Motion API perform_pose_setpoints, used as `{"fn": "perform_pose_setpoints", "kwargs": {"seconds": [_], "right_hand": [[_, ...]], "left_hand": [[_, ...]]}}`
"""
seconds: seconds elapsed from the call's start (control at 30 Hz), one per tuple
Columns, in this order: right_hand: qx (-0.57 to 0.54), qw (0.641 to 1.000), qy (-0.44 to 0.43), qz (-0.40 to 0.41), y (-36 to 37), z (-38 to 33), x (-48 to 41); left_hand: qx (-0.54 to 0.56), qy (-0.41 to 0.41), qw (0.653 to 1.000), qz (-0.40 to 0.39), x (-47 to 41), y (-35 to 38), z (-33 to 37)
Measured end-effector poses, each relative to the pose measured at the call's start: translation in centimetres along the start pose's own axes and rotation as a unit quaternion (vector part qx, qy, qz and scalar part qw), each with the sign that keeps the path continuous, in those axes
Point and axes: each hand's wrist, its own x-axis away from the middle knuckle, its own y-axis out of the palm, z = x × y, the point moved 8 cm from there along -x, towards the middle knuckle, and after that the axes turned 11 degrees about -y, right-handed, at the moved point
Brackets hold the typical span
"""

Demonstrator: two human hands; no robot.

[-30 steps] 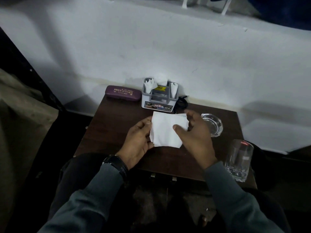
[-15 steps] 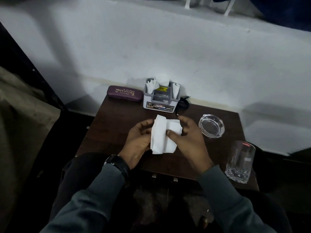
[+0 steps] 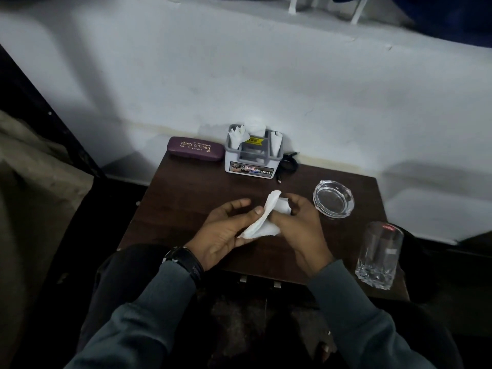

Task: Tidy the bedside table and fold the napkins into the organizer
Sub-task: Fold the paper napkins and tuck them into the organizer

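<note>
The napkin (image 3: 262, 225) is plain white. The surface (image 3: 186, 198) is dark brown wood. The organizer (image 3: 253, 161) is grey over a white base, with a yellow sticker and a printed label. The case (image 3: 195, 149) is maroon with gold lettering. The ashtray (image 3: 333, 202) and glass (image 3: 378, 254) are clear, and the glass has red lettering. The watch (image 3: 186, 259) is black.

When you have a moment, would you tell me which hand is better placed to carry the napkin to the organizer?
Probably the right hand: its fingers curl round the far end of the napkin, nearest the organizer. The left hand only pinches the near edge with its thumb.
</note>
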Motion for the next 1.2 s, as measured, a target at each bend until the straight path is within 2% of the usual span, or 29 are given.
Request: {"fn": "perform_pose_setpoints", "kwargs": {"seconds": [0.17, 0.37, 0.47, 0.6, 0.67, 0.83, 0.93, 1.0, 1.1, 1.2], "right_hand": [[-0.031, 0.999, 0.021, -0.025, 0.6, -0.3, 0.5], [-0.124, 0.988, 0.067, -0.059, 1.5, -0.5, 1.4], [-0.175, 0.977, 0.082, -0.091, 1.4, -0.5, 1.4], [-0.059, 0.993, 0.044, -0.094, 0.9, -0.2, 0.9], [-0.011, 0.997, 0.011, -0.073, 0.4, -0.4, 0.5], [0.006, 0.998, -0.031, -0.060, 0.0, -1.4, -0.2], [0.010, 0.993, -0.030, -0.112, 0.3, -2.0, -0.6], [0.059, 0.983, -0.060, -0.163, 0.5, -3.3, -1.1], [0.174, 0.954, -0.112, -0.218, 0.7, -5.7, -2.3], [0.199, 0.928, -0.126, -0.288, 1.8, -7.0, -3.1]], "left_hand": [[-0.014, 0.013, 0.999, 0.045, -0.3, -0.7, 0.1], [0.019, 0.040, 0.996, 0.076, -0.4, -1.7, 0.7], [-0.009, 0.075, 0.991, 0.110, -0.5, -2.2, 1.1], [-0.135, 0.184, 0.958, 0.173, 0.0, -2.4, 2.6], [-0.135, 0.180, 0.962, 0.153, -0.1, -2.0, 2.5], [-0.133, 0.145, 0.977, 0.081, -0.4, -1.3, 1.9], [-0.147, 0.154, 0.974, 0.078, -0.2, -1.3, 2.2], [-0.173, 0.162, 0.968, 0.077, -0.1, -1.0, 2.2], [-0.204, 0.187, 0.957, 0.090, 0.1, -0.7, 2.5], [-0.189, 0.207, 0.954, 0.100, 0.0, -0.9, 2.9]]}}
